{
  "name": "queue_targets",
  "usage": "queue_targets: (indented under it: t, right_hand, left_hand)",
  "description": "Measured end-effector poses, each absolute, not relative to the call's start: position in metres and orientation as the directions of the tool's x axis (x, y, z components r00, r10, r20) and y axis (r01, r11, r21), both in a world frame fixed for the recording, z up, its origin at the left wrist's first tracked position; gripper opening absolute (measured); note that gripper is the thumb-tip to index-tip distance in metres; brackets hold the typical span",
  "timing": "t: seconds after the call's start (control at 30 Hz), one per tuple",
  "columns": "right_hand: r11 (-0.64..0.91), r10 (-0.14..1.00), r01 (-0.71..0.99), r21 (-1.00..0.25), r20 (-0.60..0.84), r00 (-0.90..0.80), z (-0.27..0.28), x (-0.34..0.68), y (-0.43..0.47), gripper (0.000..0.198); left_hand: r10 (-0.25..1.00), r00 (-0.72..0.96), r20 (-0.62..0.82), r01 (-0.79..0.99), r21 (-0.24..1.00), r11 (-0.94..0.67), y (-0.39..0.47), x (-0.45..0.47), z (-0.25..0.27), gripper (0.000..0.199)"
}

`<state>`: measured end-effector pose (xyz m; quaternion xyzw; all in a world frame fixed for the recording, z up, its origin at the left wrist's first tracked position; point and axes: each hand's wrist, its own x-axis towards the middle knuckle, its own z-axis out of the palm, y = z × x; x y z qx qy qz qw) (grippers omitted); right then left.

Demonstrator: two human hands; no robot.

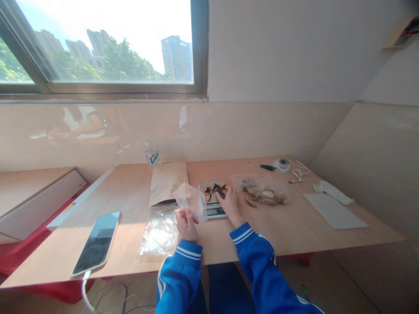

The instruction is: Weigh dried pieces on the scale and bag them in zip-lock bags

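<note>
My left hand point(186, 223) is closed on the edge of a clear zip bag point(191, 201), which stands up from my fingers beside the scale. A small digital kitchen scale point(216, 213) lies on the table, and dark-edged dried slices point(209, 191) are heaped on its plate. Over the right side of that heap, my right hand point(231, 203) reaches down with thumb and fingers curled round a dried slice. To the right of it are clear bags point(266, 192) of dried pieces, with one loose brown piece point(249, 200) in front.
A brown paper pouch point(168, 181) and a flat clear bag point(159, 233) lie left of the scale. Farther left is a phone point(98, 242) on a cable. A bottle point(152, 156), screwdriver point(267, 167), white camera point(282, 164) and white paper point(335, 211) are also on the table.
</note>
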<state>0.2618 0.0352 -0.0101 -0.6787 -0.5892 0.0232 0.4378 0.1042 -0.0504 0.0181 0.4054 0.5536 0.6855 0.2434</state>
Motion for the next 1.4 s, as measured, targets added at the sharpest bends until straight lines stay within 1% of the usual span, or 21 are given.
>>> queue_targets:
  t: [0.07,0.17,0.3,0.4,0.47,0.53,0.63,0.7,0.8,0.93,1.0,1.1,1.17,1.23,1.3,1.33,1.4]
  right_hand:
    - [0.092,0.804,0.752,-0.653,0.495,0.331,-0.011,0.268,0.031,0.039]
    - [0.167,0.787,0.689,-0.705,0.517,0.338,-0.006,0.275,0.029,0.030]
    - [0.237,0.812,0.629,-0.741,0.506,0.291,0.003,0.277,0.028,0.019]
    - [0.266,0.826,0.610,-0.746,0.503,0.254,0.005,0.281,0.026,0.017]
    - [0.263,0.827,0.571,-0.778,0.487,0.282,0.004,0.286,0.024,0.020]
    - [0.237,0.825,0.490,-0.839,0.440,0.355,0.004,0.291,0.023,0.024]
    - [0.199,0.835,0.309,-0.930,0.326,0.443,0.015,0.292,0.018,0.028]
    - [0.209,0.865,0.194,-0.959,0.274,0.421,0.032,0.282,0.012,0.029]
    - [0.261,0.916,0.097,-0.961,0.278,0.290,0.064,0.254,0.001,0.027]
    - [0.305,0.941,0.189,-0.933,0.326,0.090,0.093,0.211,-0.014,0.020]
    - [0.350,0.932,0.233,-0.907,0.362,0.010,0.097,0.200,-0.021,0.024]
    - [0.480,0.877,0.273,-0.834,0.467,-0.117,0.099,0.203,-0.030,0.032]
    - [0.524,0.852,0.288,-0.802,0.499,-0.159,0.097,0.215,-0.030,0.036]
    - [0.515,0.856,0.284,-0.809,0.500,-0.127,0.091,0.233,-0.023,0.033]
    - [0.486,0.861,0.326,-0.811,0.509,-0.015,0.079,0.254,-0.009,0.025]
    - [0.457,0.855,0.383,-0.803,0.515,0.059,0.070,0.265,-0.001,0.025]
    - [0.345,0.829,0.573,-0.744,0.528,0.185,0.048,0.286,0.016,0.027]
  left_hand:
    - [0.803,-0.540,0.251,0.058,0.963,-0.262,-0.047,0.102,0.016,0.040]
    - [0.823,-0.531,0.202,-0.011,0.969,-0.245,-0.044,0.102,0.014,0.044]
    - [0.838,-0.504,0.207,-0.001,0.971,-0.241,-0.045,0.103,0.016,0.044]
    - [0.843,-0.494,0.212,0.003,0.970,-0.242,-0.048,0.105,0.019,0.044]
    - [0.849,-0.484,0.211,-0.006,0.969,-0.245,-0.049,0.105,0.021,0.044]
    - [0.854,-0.472,0.216,-0.012,0.968,-0.252,-0.050,0.106,0.022,0.044]
    - [0.861,-0.454,0.228,-0.021,0.964,-0.266,-0.049,0.106,0.022,0.045]
    - [0.869,-0.439,0.228,-0.035,0.962,-0.270,-0.049,0.107,0.022,0.046]
    - [0.891,-0.392,0.228,-0.053,0.962,-0.269,-0.048,0.107,0.020,0.046]
    - [0.899,-0.358,0.254,-0.063,0.954,-0.294,-0.049,0.105,0.016,0.044]
    - [0.888,-0.379,0.260,-0.068,0.949,-0.307,-0.049,0.104,0.013,0.044]
    - [0.870,-0.420,0.260,-0.085,0.943,-0.323,-0.050,0.104,0.012,0.044]
    - [0.858,-0.443,0.259,-0.101,0.937,-0.335,-0.050,0.106,0.012,0.043]
    - [0.852,-0.459,0.253,-0.115,0.934,-0.339,-0.049,0.107,0.013,0.042]
    - [0.855,-0.459,0.242,-0.121,0.936,-0.330,-0.049,0.108,0.012,0.043]
    - [0.856,-0.458,0.239,-0.118,0.938,-0.325,-0.048,0.108,0.012,0.044]
    - [0.846,-0.477,0.239,-0.104,0.940,-0.324,-0.048,0.108,0.011,0.044]
